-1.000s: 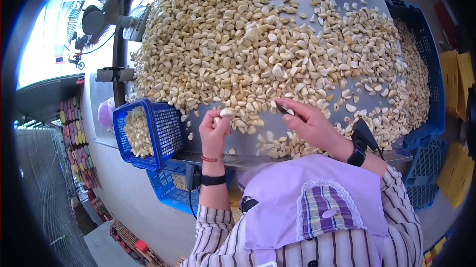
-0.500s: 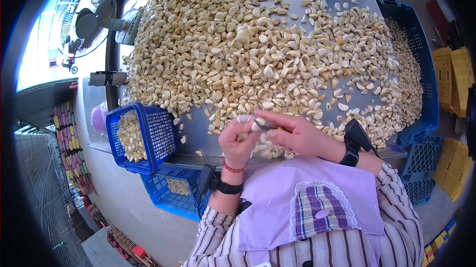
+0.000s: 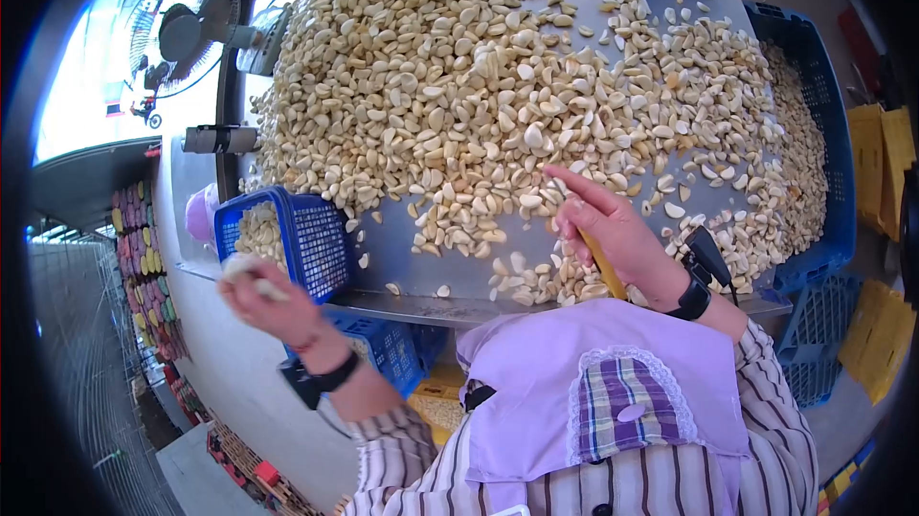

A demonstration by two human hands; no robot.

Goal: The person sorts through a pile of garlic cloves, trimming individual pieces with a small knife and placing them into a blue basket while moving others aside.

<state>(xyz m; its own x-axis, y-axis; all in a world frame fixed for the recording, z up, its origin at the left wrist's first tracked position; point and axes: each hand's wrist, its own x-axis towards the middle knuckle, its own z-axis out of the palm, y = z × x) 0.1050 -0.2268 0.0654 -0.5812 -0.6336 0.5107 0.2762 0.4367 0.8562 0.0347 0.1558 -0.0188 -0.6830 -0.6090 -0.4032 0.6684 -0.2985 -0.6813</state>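
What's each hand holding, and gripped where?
Left hand holds a garlic clove at its fingertips, though it is blurred. Right hand grips a yellow-handled tool by the handle; its tip is hidden.

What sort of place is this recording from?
Probably a garlic-processing workshop: a heap of peeled cloves covers a metal table, blue crates hold more, the left hand holds a clove, and the right hand a yellow-handled tool.

Bright daylight is admitted through an opening (image 3: pixel 86 85) at upper left, where a fan (image 3: pixel 196 28) is mounted; yellow crates (image 3: pixel 881 152) are seen at right.
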